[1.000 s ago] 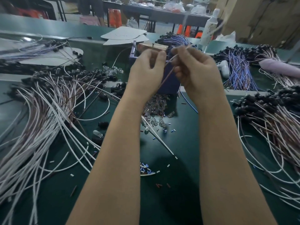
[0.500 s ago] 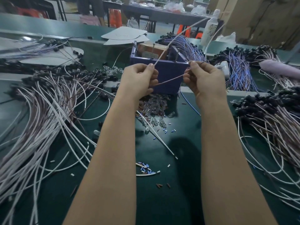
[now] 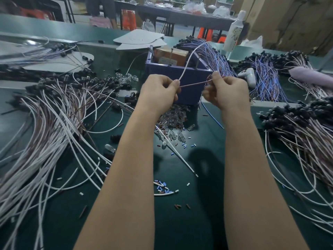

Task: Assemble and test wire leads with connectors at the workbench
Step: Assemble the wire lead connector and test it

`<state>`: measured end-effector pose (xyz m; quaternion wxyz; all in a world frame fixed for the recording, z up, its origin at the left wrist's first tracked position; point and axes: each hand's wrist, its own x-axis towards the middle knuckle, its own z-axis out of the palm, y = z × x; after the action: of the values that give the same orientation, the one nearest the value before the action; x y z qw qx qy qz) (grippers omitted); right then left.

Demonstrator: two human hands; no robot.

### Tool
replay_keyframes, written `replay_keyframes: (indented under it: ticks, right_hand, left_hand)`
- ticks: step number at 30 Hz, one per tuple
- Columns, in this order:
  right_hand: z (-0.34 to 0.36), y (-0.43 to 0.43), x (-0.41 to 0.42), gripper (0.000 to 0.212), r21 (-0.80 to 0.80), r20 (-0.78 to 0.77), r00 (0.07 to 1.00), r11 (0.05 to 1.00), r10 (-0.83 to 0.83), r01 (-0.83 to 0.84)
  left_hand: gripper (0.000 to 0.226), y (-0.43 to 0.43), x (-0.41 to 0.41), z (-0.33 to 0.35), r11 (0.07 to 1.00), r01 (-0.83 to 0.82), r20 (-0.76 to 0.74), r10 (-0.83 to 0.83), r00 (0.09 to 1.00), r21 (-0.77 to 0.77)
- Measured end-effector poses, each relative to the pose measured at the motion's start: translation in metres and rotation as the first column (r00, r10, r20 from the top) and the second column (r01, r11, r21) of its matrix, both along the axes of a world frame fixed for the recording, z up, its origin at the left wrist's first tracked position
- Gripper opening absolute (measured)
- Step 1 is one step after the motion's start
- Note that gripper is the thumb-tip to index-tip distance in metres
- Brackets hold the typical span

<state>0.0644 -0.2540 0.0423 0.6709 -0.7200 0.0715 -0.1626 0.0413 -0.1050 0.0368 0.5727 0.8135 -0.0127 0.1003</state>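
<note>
Scraps of stripped insulation dot the green surface at lower centre. Heaps of white and brown wire leads spread to the left edge, and leads capped with black connectors lie at the right. Above the scraps, a pile of small clear bulbs lies just under the hands.

At mid-frame both hands are raised off the surface. The left hand has its fingers curled and clamped on two wires at one spot: a brown wire that runs nearly straight across to the right hand, and a white wire that arcs upward and away. The right hand's fingers pinch the brown wire's far end, where its tip looks frayed or bare; the blur hides the detail.

These leads look very light, thin and springy: the white one holds its own curve, and the brown one seems to be drawn taut. Smooth insulation probably slips under a loose pinch, so the best hold is likely close to the ends, on the jacket just short of the bare strands, which would bend or splay easily.

Behind the hands sits a blue bin. Further back are blue wire leads and a white bottle.
</note>
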Motion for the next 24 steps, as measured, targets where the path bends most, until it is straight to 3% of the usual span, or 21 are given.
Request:
replay_keyframes:
  ticks: [2, 3, 5, 8, 10, 13, 24]
  right_hand:
    - [0.005, -0.003, -0.002, 0.036, -0.449, 0.018, 0.998, 0.892, -0.052, 0.055]
    - [0.011, -0.002, -0.004, 0.033, -0.569, 0.104, 0.993, 0.816, -0.050, 0.101]
    - [0.023, 0.007, -0.012, 0.023, -0.659, 0.231, 0.966, 0.749, 0.111, 0.071]
    - [0.026, 0.018, -0.014, 0.028, -0.818, 0.112, 0.923, 0.562, 0.368, -0.125]
    - [0.023, 0.019, -0.015, 0.027, -0.844, -0.016, 0.916, 0.487, 0.401, -0.227]
    - [0.022, 0.015, -0.015, 0.019, -0.819, -0.100, 0.907, 0.484, 0.408, -0.308]
    - [0.014, 0.024, -0.016, 0.008, -0.790, -0.065, 0.934, 0.553, 0.351, -0.263]
  left_hand:
    - [0.032, 0.002, 0.000, 0.002, 0.993, -0.037, 0.028, 0.034, 0.999, 0.110]
    - [0.032, 0.002, 0.000, 0.003, 0.985, -0.044, 0.038, 0.039, 0.999, 0.165]
    - [0.032, 0.003, 0.000, 0.007, 0.966, -0.036, 0.051, 0.023, 0.998, 0.258]
    - [0.035, 0.001, -0.003, 0.014, 0.945, 0.000, 0.066, -0.023, 0.998, 0.328]
    - [0.034, 0.004, -0.004, 0.015, 0.944, -0.005, 0.073, -0.021, 0.997, 0.329]
    - [0.029, 0.007, -0.006, 0.015, 0.954, -0.035, 0.087, 0.009, 0.996, 0.298]
    - [0.030, 0.012, -0.003, 0.008, 0.979, -0.076, -0.017, 0.081, 0.997, 0.187]
